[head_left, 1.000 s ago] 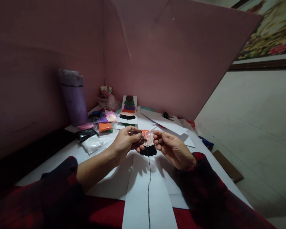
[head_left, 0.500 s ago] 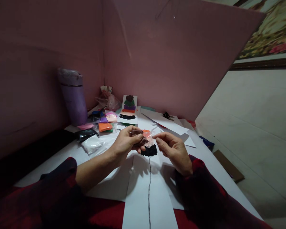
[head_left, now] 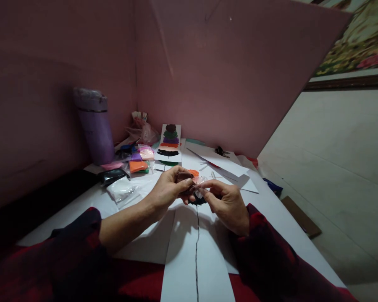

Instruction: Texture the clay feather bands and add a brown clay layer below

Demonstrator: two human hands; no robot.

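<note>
The right hand (head_left: 228, 203) has moved closer to the left hand (head_left: 166, 188), its fingertips now pinching clear plastic (head_left: 200, 191), while the left still grips the brown packet (head_left: 185, 177).

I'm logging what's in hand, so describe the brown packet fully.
The packet looks like a small, crumpled bag of thin, clear plastic with dark brown stuff at one end. The left hand holds the brown end between thumb and fingers, hiding much of it; the right hand pinches the clear end. It appears raised above the paper, partly covering the orange patch and black patch from view. Its opening can't be made out.
</note>
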